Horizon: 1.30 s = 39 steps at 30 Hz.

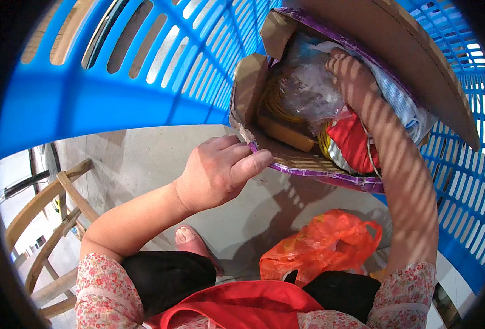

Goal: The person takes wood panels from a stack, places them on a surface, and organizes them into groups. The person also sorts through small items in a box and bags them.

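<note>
My left hand is closed over the near left edge of a cardboard box with purple trim, thumb on the outside. Inside the box, my right hand has its fingers curled down at the far side, against a crumpled clear plastic bag; its fingertips are partly hidden, and what they grip is unclear. Below that wrist lies a red cloth, with a light blue and white cloth on its other side. A yellow coil shows at the box's left, near a small brown block.
A large blue slatted plastic basket surrounds the box at the far side and right. Its raised cardboard flap stands at the upper right. An orange plastic bag rests below, and a wooden chair stands at left.
</note>
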{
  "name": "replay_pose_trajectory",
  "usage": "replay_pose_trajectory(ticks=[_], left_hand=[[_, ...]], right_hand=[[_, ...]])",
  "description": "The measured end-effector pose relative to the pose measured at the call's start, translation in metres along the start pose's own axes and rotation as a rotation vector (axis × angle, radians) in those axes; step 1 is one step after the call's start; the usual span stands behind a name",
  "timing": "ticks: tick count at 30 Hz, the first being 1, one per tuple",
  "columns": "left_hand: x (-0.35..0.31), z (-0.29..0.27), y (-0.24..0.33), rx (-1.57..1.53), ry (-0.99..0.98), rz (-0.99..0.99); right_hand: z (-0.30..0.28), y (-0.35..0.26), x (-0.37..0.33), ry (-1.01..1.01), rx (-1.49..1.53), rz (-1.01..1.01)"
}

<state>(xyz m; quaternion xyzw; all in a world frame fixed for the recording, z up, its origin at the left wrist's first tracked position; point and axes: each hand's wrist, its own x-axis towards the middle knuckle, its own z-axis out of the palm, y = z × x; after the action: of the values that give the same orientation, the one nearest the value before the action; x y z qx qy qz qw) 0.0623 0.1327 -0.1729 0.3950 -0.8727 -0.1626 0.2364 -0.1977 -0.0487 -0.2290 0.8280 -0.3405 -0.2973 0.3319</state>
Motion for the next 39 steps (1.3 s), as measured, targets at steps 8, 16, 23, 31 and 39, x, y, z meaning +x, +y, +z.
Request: replay_pose_trajectory(ticks=[8, 16, 23, 31, 39], left_hand=[[0.002, -0.004, 0.0, -0.08, -0.058, 0.03], [-0.008, 0.009, -0.009, -0.036, -0.021, 0.033], [0.008, -0.007, -0.006, -0.056, -0.028, -0.002], [0.001, -0.018, 0.007, -0.04, -0.133, -0.176], [-0.022, -0.073, 0.023, -0.253, -0.144, -0.28]], right_hand=[[0.043, 0.002, -0.005, 0.564, 0.323, -0.037], [-0.12, 0.044, -0.144, 0.469, 1.222, 0.102], [-0.111, 0.017, -0.302, -0.349, 0.681, -0.108], [-0.035, -0.128, -0.368, -0.351, 1.01, -0.092], [-0.028, -0.058, -0.357, -0.217, 1.254, -0.137]])
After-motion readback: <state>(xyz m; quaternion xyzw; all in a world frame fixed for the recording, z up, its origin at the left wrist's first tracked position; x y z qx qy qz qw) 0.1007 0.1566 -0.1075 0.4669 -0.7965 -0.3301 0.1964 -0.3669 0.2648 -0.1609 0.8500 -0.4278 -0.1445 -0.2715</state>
